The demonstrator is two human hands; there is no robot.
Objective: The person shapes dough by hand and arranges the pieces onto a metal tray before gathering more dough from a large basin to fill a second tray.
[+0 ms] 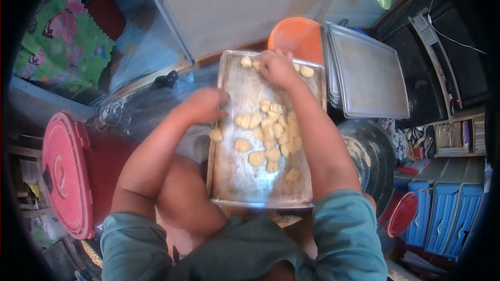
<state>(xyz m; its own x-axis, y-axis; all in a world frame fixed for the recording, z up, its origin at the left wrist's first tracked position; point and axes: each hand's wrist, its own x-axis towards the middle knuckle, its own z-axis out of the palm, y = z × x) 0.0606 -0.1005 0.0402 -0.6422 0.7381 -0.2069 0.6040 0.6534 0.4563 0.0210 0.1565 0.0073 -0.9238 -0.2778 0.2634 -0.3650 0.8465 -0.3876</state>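
A worn metal baking tray [234, 171] lies in front of me, tilted a little. Pale lumps of dough [268, 130] are heaped loosely near its middle, and single pieces lie around them. At the far end, a few pieces sit in a row, one dough piece [246, 62] at the left and another [307, 72] at the right. My right hand [277, 67] reaches there, its fingers closed at a small dough piece. Over the tray's left rim is my left hand [208, 105], thumb and fingers apart, nothing visible between them. Below it, one dough piece [215, 134] rests by that rim.
An orange bucket [295, 34] stands beyond the tray. Stacked metal trays [370, 70] lean to the right, above a dark basin [367, 151]. A red lidded bin [67, 174] is at my left. Blue drawers [448, 216] stand at the far right.
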